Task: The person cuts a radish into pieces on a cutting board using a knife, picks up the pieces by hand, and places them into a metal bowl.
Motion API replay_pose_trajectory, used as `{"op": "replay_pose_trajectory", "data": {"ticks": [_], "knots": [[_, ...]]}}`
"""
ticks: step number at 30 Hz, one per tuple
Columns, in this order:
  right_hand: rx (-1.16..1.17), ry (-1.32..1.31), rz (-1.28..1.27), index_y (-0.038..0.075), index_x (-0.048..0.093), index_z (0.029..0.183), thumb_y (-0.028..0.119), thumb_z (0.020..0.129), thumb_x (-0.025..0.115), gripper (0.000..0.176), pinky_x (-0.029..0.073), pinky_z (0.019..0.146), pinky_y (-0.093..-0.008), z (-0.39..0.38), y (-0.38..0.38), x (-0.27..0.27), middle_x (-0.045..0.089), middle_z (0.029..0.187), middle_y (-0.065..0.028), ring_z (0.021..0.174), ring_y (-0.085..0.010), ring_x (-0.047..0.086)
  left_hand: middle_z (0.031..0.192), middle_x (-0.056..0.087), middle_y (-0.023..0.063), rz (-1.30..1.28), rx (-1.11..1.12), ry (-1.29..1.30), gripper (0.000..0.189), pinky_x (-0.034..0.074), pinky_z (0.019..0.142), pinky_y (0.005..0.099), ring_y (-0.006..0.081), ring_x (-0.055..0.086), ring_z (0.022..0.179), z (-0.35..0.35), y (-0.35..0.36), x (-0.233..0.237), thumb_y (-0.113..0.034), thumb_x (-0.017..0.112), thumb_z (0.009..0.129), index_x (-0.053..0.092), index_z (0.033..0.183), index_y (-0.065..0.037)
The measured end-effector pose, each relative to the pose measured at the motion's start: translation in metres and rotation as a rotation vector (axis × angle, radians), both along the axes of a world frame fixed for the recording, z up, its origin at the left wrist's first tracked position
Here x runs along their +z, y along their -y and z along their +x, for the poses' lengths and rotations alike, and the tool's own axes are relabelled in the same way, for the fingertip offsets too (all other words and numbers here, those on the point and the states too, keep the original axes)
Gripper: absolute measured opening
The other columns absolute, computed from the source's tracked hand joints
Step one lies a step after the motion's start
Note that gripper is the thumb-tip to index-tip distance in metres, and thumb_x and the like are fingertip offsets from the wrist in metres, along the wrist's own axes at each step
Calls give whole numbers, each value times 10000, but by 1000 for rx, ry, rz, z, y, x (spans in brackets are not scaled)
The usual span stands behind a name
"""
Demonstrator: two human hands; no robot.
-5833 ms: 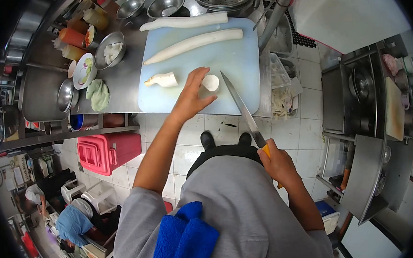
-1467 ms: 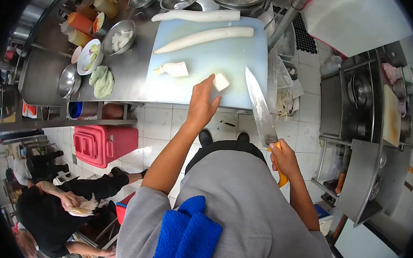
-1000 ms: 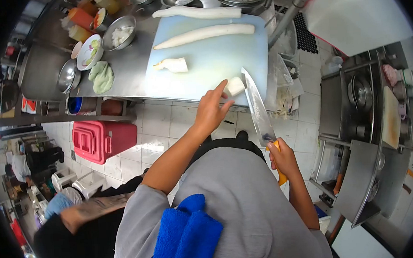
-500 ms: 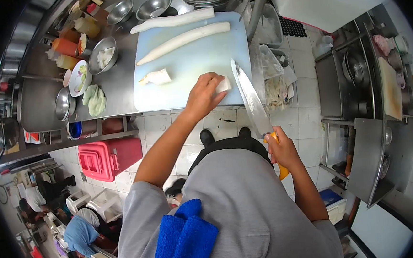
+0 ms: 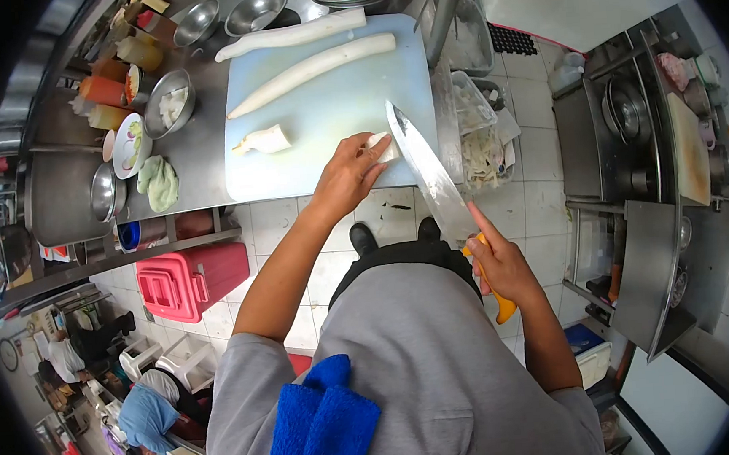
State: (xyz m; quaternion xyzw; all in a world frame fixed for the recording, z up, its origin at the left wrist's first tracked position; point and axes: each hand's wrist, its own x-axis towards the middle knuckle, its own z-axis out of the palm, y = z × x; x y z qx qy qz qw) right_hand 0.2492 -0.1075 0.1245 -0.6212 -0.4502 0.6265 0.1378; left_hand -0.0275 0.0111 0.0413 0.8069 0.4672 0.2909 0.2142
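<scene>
My right hand point(image 5: 502, 264) is wrapped round the yellow handle of a large knife point(image 5: 430, 170), its blade slanting up and left over the cutting board's front right. Beside the blade, my left hand point(image 5: 348, 174) holds a short white vegetable piece point(image 5: 384, 147) on the pale blue cutting board point(image 5: 323, 120). A stubby vegetable end point(image 5: 264, 140) lies on the board to the left. Farther back are two long peeled white vegetables, one curved point(image 5: 311, 72) and one straighter point(image 5: 292, 35) along the far edge.
On the steel counter at left are a bowl of white pieces point(image 5: 168, 104), a white bowl point(image 5: 130, 146) and a green cloth point(image 5: 158, 183). Tubs of peelings point(image 5: 482, 158) stand right of the board. A red bin point(image 5: 192, 280) is below; other people sit at lower left.
The knife has moved left, its blade now close to the piece under my left hand. The view has shifted slightly, so the board appears a little farther left and up.
</scene>
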Motion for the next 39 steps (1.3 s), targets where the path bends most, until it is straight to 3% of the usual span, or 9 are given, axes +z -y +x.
{"op": "replay_pose_trajectory", "data": {"ticks": [14, 39], "knots": [[30, 23, 29, 255, 275, 1565, 264, 1030, 473, 570, 498, 492, -313, 5, 12, -7, 546, 658, -47, 449, -133, 532, 1162, 594, 191, 31, -42, -113, 513, 533, 814, 386, 302, 582, 924, 2, -3, 10, -64, 730, 835, 638, 1325, -184], [33, 37, 30, 230, 310, 1552, 235, 1002, 526, 591, 521, 486, -328, 9, 12, -8, 603, 662, -63, 467, -163, 576, 1172, 592, 183, 5, -43, -136, 516, 531, 824, 379, 281, 583, 923, 3, -4, 11, -58, 741, 833, 641, 1322, -184]]}}
